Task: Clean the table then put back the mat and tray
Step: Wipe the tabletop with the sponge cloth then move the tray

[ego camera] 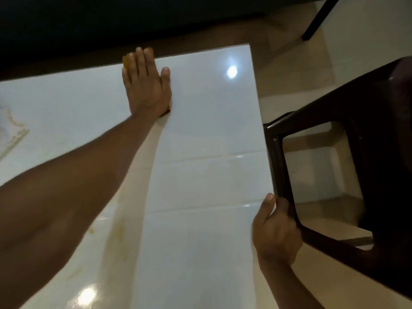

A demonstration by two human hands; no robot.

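Observation:
The glossy white table (205, 134) fills the middle of the head view. My left hand (146, 84) reaches to its far edge and presses flat, fingers straight, on a yellow-orange cloth or sponge (127, 60) that peeks out past the fingertips. My right hand (275, 228) grips the table's right edge, thumb on top and fingers curled under. Yellowish smears (120, 221) mark the surface beside my left forearm. A pale patterned item, perhaps the mat (11, 128), shows at the left edge. No tray is in view.
A dark brown plastic chair (356, 166) stands close against the table's right side, next to my right hand. A black furniture leg (316, 21) stands on the beige floor at the back right. Beyond the table's far edge it is dark.

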